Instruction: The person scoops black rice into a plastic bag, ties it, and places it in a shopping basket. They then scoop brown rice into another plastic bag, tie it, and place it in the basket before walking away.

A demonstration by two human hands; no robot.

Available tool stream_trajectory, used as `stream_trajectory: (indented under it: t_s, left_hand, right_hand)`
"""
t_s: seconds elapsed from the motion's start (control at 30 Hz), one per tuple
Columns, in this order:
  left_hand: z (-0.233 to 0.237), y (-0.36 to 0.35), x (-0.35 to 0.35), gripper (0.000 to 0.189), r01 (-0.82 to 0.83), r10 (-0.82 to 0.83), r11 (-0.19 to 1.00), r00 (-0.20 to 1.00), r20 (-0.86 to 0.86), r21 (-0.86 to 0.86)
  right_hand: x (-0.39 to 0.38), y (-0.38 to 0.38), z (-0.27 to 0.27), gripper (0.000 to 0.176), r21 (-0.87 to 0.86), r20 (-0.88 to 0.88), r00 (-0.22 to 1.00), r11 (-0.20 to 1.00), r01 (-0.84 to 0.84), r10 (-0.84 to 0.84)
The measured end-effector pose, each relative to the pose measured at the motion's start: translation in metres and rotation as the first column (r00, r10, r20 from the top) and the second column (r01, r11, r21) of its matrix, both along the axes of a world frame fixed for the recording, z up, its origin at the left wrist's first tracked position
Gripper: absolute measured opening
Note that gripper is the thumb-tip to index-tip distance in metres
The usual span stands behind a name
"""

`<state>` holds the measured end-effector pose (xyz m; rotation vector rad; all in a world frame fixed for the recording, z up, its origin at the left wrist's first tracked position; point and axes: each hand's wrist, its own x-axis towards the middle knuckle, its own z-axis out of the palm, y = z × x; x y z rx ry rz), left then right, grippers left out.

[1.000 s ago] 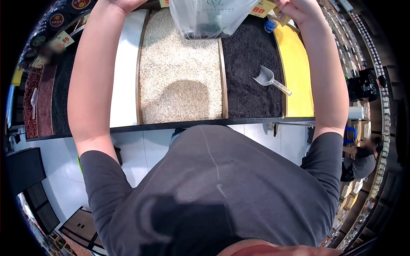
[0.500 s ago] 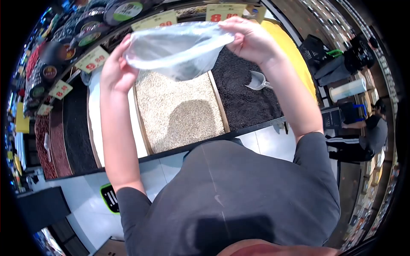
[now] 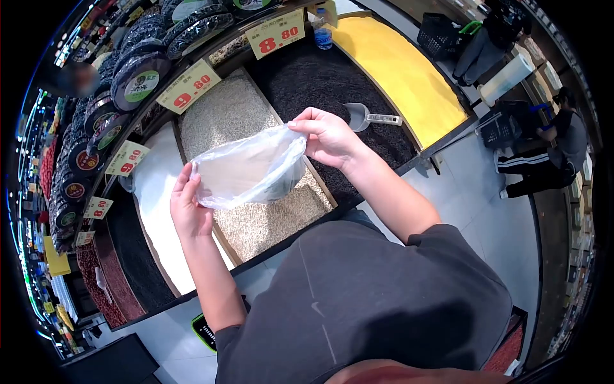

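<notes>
A thin, clear plastic bag (image 3: 256, 168) is stretched between my hands, its mouth spread wide. My left hand (image 3: 190, 203) pinches the bag's left rim between thumb and fingers. At the opposite end, my right hand (image 3: 327, 136) grips the right rim. Beneath the bag lies a bin of pale oat-like grain (image 3: 268, 221), partly shaded. To its right is a bin of black grain (image 3: 300, 77), with a clear scoop (image 3: 368, 118) resting on it, handle pointing right. White grain or flour (image 3: 167, 224) fills the bin on the left.
Price signs (image 3: 188, 86) line the back edge, below packaged goods (image 3: 137, 83). A bottle (image 3: 323, 37) stands behind the black grain. Yellow grain (image 3: 400, 77) fills the far-right bin. Dark red beans (image 3: 96, 281) lie at far left. Two people stand at right near shopping baskets (image 3: 499, 131).
Both hands have lowered the bag toward my body, and its mouth now faces me more. The view has shifted, showing more of the bins' back edge and the yellow grain.
</notes>
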<state>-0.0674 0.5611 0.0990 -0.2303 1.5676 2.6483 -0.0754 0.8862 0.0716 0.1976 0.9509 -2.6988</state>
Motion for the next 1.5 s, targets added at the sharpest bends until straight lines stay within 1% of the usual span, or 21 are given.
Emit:
stream_trajectory:
  t_s: [0.13, 0.3, 0.5, 0.57, 0.6, 0.67, 0.73, 0.83, 0.93, 0.97, 1.03, 1.07, 1.13, 1.2, 1.23, 1.3, 1.33, 1.4, 1.43, 1.47, 1.5]
  left_hand:
    - [-0.009, -0.001, 0.018, 0.029, -0.046, 0.046, 0.998, 0.999, -0.012, -0.032]
    - [-0.016, -0.002, 0.033, 0.029, -0.097, 0.098, 0.990, 0.995, 0.005, -0.098]
    - [-0.010, -0.002, 0.042, 0.029, -0.091, 0.085, 0.988, 0.995, -0.049, -0.129]
    - [-0.006, 0.002, 0.044, 0.030, -0.098, 0.091, 0.986, 0.994, -0.056, -0.133]
    - [-0.003, 0.005, 0.045, 0.031, -0.101, 0.094, 0.985, 0.994, -0.060, -0.140]
    - [0.001, 0.009, 0.045, 0.031, -0.094, 0.084, 0.984, 0.994, -0.071, -0.152]
    - [0.006, 0.017, 0.045, 0.032, -0.090, 0.077, 0.983, 0.993, -0.087, -0.161]
    - [0.012, 0.026, 0.046, 0.032, -0.107, 0.088, 0.977, 0.990, -0.109, -0.183]
    - [0.013, 0.024, 0.045, 0.029, -0.096, 0.068, 0.974, 0.988, -0.141, -0.203]
    - [0.012, 0.022, 0.044, 0.027, -0.116, 0.082, 0.972, 0.982, -0.170, -0.203]
    - [0.013, 0.019, 0.045, 0.026, -0.142, 0.101, 0.969, 0.975, -0.199, -0.202]
    - [0.018, 0.019, 0.046, 0.026, -0.183, 0.114, 0.943, 0.962, -0.247, -0.278]
    - [0.028, 0.021, 0.049, 0.027, -0.230, 0.127, 0.909, 0.947, -0.295, -0.348]
    - [0.039, 0.023, 0.052, 0.029, -0.263, 0.038, 0.754, 0.932, -0.360, -0.602]
    - [0.042, 0.025, 0.054, 0.029, -0.270, 0.045, 0.754, 0.931, -0.362, -0.599]
    - [0.046, 0.029, 0.055, 0.035, -0.206, -0.018, 0.430, 0.972, -0.236, -0.879]
    - [0.039, 0.024, 0.054, 0.035, -0.167, -0.076, 0.260, 0.978, -0.192, -0.951]
    - [0.029, 0.025, 0.056, 0.025, -0.053, -0.146, 0.147, 0.986, -0.075, -0.988]
    - [0.022, 0.022, 0.055, 0.021, 0.016, -0.190, 0.039, 0.982, 0.009, -0.999]
    - [0.018, 0.020, 0.055, 0.021, 0.012, -0.186, 0.042, 0.983, 0.004, -0.999]
    - [0.015, 0.020, 0.056, 0.020, 0.140, -0.170, 0.150, 0.979, 0.114, -0.979]
  right_hand:
    - [0.016, 0.000, 0.001, 0.013, 0.072, -0.008, 1.000, 0.997, -0.006, 0.006]
    - [0.022, 0.000, -0.007, 0.019, 0.283, -0.067, 0.996, 0.958, -0.042, 0.063]
    - [0.028, 0.004, 0.011, 0.023, 0.542, -0.276, 0.959, 0.834, 0.107, 0.056]
    - [0.031, 0.007, 0.027, 0.033, 0.866, -0.353, 0.919, 0.433, 0.251, 0.173]
    - [0.032, 0.005, 0.025, 0.033, 0.866, -0.352, 0.920, 0.434, 0.250, 0.172]
    - [0.032, -0.001, 0.021, 0.044, 0.882, -0.467, 0.856, 0.183, 0.434, 0.222]
    - [0.033, -0.003, 0.023, 0.048, 0.896, -0.443, 0.855, 0.123, 0.426, 0.270]
    - [0.029, -0.007, 0.026, 0.034, 0.946, -0.140, 0.894, -0.208, 0.247, 0.426]
    - [0.018, -0.009, 0.018, 0.023, 0.956, -0.062, 0.892, -0.230, 0.182, 0.448]
    - [0.013, -0.008, 0.020, 0.023, 0.955, -0.065, 0.890, -0.231, 0.187, 0.451]
    - [0.009, -0.006, 0.026, 0.016, 0.942, -0.161, 0.921, 0.335, 0.035, 0.355]
    - [0.011, -0.005, 0.035, 0.013, 0.841, -0.101, 0.943, 0.534, -0.090, 0.318]
    - [0.011, -0.005, 0.045, 0.014, 0.687, -0.057, 0.954, 0.705, -0.177, 0.296]
    - [0.010, -0.007, 0.046, 0.014, 0.626, -0.066, 0.947, 0.752, -0.206, 0.314]
    - [0.007, -0.009, 0.045, 0.014, 0.541, -0.061, 0.952, 0.811, -0.222, 0.301]
    - [0.006, -0.016, 0.048, 0.014, 0.394, -0.060, 0.965, 0.894, -0.212, 0.256]
    - [0.006, -0.018, 0.049, 0.014, 0.398, -0.063, 0.963, 0.891, -0.216, 0.261]
    - [0.008, -0.022, 0.052, 0.017, 0.579, -0.131, 0.960, 0.805, -0.129, 0.248]
    - [0.010, -0.023, 0.052, 0.017, 0.581, -0.134, 0.959, 0.803, -0.130, 0.252]
    - [0.013, -0.023, 0.052, 0.018, 0.658, -0.158, 0.952, 0.747, -0.096, 0.262]
    - [0.017, -0.022, 0.051, 0.018, 0.728, -0.180, 0.944, 0.683, -0.060, 0.275]
